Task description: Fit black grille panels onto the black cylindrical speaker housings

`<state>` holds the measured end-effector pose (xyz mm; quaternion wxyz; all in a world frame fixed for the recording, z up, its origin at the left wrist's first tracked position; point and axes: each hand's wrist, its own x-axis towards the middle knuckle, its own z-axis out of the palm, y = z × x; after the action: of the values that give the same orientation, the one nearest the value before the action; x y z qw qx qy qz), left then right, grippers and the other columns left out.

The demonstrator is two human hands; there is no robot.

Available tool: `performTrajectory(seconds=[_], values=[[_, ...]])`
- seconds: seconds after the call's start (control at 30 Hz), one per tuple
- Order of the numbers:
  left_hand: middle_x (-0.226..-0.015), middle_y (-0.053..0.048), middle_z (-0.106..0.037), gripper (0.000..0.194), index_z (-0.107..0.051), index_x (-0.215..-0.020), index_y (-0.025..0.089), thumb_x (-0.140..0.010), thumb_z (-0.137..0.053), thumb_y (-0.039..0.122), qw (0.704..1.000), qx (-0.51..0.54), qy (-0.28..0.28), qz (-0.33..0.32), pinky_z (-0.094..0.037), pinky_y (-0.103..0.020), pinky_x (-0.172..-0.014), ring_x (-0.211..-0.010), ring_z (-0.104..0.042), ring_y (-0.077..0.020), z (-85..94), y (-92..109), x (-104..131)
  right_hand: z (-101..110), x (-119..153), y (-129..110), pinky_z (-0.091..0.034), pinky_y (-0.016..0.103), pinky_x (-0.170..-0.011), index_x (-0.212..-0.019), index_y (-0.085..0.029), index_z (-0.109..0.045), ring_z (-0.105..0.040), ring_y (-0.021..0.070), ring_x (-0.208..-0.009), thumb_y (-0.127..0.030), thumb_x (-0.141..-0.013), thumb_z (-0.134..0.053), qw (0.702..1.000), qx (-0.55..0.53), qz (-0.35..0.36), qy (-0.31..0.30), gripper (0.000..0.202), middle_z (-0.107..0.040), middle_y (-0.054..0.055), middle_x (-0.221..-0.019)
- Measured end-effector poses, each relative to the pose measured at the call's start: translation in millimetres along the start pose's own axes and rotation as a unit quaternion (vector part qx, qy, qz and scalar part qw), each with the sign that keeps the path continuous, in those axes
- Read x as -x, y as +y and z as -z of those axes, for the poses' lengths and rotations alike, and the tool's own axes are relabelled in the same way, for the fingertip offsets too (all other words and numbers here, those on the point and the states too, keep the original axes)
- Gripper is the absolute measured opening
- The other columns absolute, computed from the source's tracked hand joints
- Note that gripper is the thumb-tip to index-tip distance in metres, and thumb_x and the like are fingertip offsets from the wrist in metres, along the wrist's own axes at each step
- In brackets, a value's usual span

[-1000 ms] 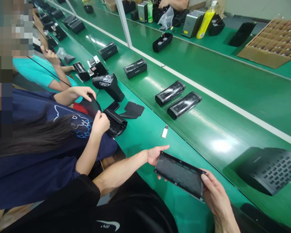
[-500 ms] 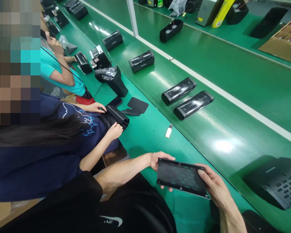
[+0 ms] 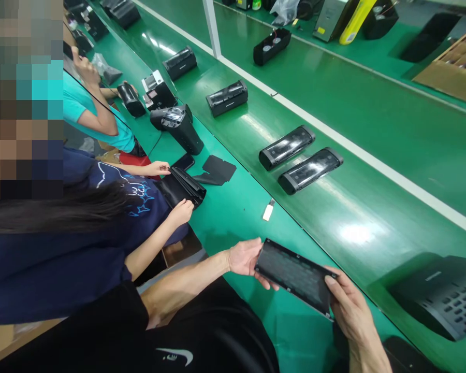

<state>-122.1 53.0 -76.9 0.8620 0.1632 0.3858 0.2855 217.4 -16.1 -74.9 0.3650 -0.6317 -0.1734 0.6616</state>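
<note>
A black rectangular panel (image 3: 295,277) with a faint pattern of holes and small pale marks along its rim is held tilted above the green bench (image 3: 233,225). My right hand (image 3: 349,300) grips its right end, thumb on the face and the other fingers behind. At the panel's left end is my left hand (image 3: 246,261), its thumb by the upper corner and its fingers reaching underneath, partly hidden. A small white piece with a dark end (image 3: 268,211) lies on the bench beyond my left hand.
Two glossy black speakers (image 3: 310,171) lie side by side on the green conveyor (image 3: 373,207). A large perforated speaker (image 3: 438,295) stands at right. On my left, a co-worker's hands (image 3: 180,212) hold a black case (image 3: 184,189), near a dark cut sheet (image 3: 217,171) and a phone (image 3: 184,161).
The panel has turned, its left end rising and its right end dipping. My left hand has shifted slightly left, showing more palm. The co-worker's black case has tilted.
</note>
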Motion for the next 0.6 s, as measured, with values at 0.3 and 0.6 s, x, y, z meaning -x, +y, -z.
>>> performTrajectory(seconds=[0.3,0.6], values=[[-0.103,-0.015,-0.078,0.058,-0.047,-0.131,0.021,-0.079,-0.073,0.027,0.98,0.026,-0.172,0.1,-0.061,-0.041,-0.077,-0.091,-0.08,-0.0349,-12.0,-43,-31,0,-5,2,-0.052,0.029,-0.061,-0.099,-0.025,-0.075,-0.061,0.0189,-0.066,-0.058,-0.065,-0.094,1.0,0.002,0.019,0.025,0.051,-0.072,0.003,-0.081],[-0.117,-0.012,-0.073,0.046,-0.058,-0.133,0.022,-0.091,-0.073,0.033,0.993,-0.024,-0.03,0.113,-0.061,-0.041,-0.083,-0.099,-0.076,-0.0274,-37.9,-9,-10,1,2,1,-0.052,0.033,-0.06,-0.106,-0.025,-0.076,-0.062,0.0216,-0.065,-0.06,-0.07,-0.089,0.999,-0.007,0.033,0.018,0.052,-0.074,0.006,-0.088]])
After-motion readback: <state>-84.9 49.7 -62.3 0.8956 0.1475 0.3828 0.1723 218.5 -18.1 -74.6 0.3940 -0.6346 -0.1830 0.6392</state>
